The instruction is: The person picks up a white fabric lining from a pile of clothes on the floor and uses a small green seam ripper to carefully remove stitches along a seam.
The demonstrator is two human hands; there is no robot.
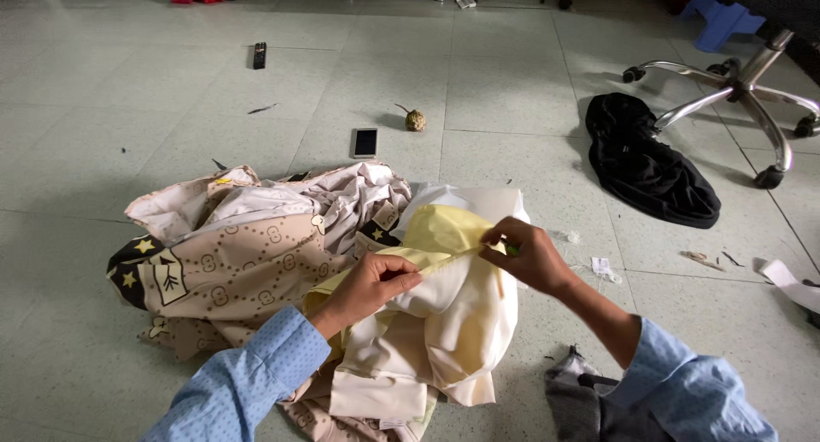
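Observation:
A pale yellow garment [444,322] lies bunched on the tiled floor in front of me. My left hand [371,284] pinches a stretched edge of it near the middle. My right hand [525,252] grips the same edge further right, with something small and green showing between the fingers. The edge is pulled taut between both hands. Under and left of the yellow garment lies a beige patterned cloth [231,263] with dark star-printed corners. Both my sleeves are light blue.
A phone [365,142] and a small round brownish object [415,120] lie on the floor beyond the pile. A black cloth [649,164] lies beside an office chair base [735,87] at right. A remote [259,55] sits far back. Grey fabric [581,403] lies near my right arm.

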